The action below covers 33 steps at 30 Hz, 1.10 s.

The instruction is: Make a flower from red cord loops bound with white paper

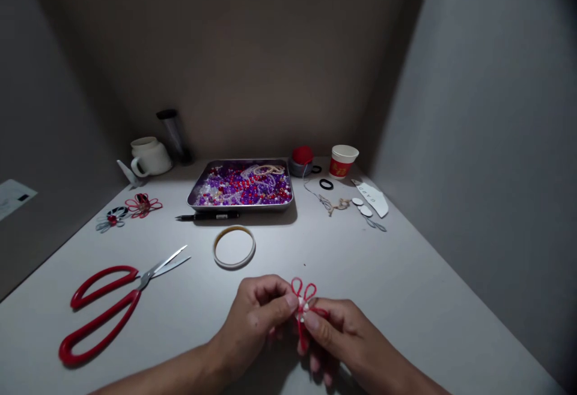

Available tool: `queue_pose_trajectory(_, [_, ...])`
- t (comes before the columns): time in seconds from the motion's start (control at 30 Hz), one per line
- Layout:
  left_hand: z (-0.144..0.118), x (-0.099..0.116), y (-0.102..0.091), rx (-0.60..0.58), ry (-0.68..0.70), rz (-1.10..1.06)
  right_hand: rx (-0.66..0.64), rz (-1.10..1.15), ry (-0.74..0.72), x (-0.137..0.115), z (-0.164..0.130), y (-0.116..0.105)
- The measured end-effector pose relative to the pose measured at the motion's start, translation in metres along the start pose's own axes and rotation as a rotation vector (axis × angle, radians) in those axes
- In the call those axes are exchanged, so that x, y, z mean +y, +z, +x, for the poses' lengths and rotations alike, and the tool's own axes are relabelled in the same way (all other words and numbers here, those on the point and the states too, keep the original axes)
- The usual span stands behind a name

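Observation:
Above the front of the table, a red cord flower (309, 291) with looped petals and a whitish centre is pinched between both hands. My left hand (259, 311) grips its left side, thumb pressed near the centre. From the right, my right hand (338, 332) holds it between thumb and fingers, close to the lower and right-hand loops. The fingertips hide part of the flower. Open-bladed scissors (144, 281) with red handles lie to the left of my left hand. A roll of tape (234, 264) rests flat just beyond the hands.
A metal tray (238, 207) of purple, red and clear beads stands at the back, a black pen (207, 216) before it. Cord flowers (143, 204) lie left, near a white mug (153, 157). Right are a paper cup (342, 163), a red ball (303, 154) and a white card (372, 196).

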<state>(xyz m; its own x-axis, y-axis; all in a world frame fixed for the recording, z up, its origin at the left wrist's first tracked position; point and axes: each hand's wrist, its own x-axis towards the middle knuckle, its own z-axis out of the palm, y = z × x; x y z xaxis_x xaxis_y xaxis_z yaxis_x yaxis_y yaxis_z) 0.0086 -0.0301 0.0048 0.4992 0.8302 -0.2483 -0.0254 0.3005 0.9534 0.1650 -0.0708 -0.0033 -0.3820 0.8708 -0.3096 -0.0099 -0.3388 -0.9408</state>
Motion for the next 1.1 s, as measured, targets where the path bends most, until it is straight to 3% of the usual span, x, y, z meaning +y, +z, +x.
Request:
queue_pose_trajectory(0.13, [0.001, -0.003, -0.002, 0.096, -0.026, -0.032, 0.102, -0.045, -0.083, -0.005, -0.003, -0.009])
queue_pose_trajectory(0.23, [0.001, -0.004, -0.001, 0.101, -0.048, -0.007, 0.204, -0.040, -0.052, -0.010, -0.003, -0.012])
queue_pose_trajectory(0.5, [0.001, -0.001, 0.009, 0.074, -0.044, 0.105, 0.278, -0.015, 0.069, -0.008, 0.004, -0.003])
queue_pose_trajectory(0.63, [0.001, -0.004, 0.008, 0.083, 0.020, 0.163, 0.366, -0.173, 0.085, -0.006, 0.006, -0.008])
queue_pose_trajectory(0.77, [-0.002, -0.008, 0.004, 0.142, 0.177, 0.492, 0.424, -0.372, 0.055, -0.005, 0.004, -0.011])
queue_pose_trajectory(0.87, [-0.006, -0.013, 0.002, 0.038, 0.365, 0.880, 0.529, -0.608, -0.028, -0.004, 0.000, -0.011])
queue_pose_trajectory(0.97, [-0.010, -0.017, 0.001, -0.051, 0.415, 1.164, 0.607, -0.882, -0.077, -0.005, -0.003, -0.011])
queue_pose_trajectory(1.1, [-0.011, -0.017, 0.001, -0.091, 0.407, 1.313, 0.517, -0.788, -0.046, -0.006, -0.004, -0.017])
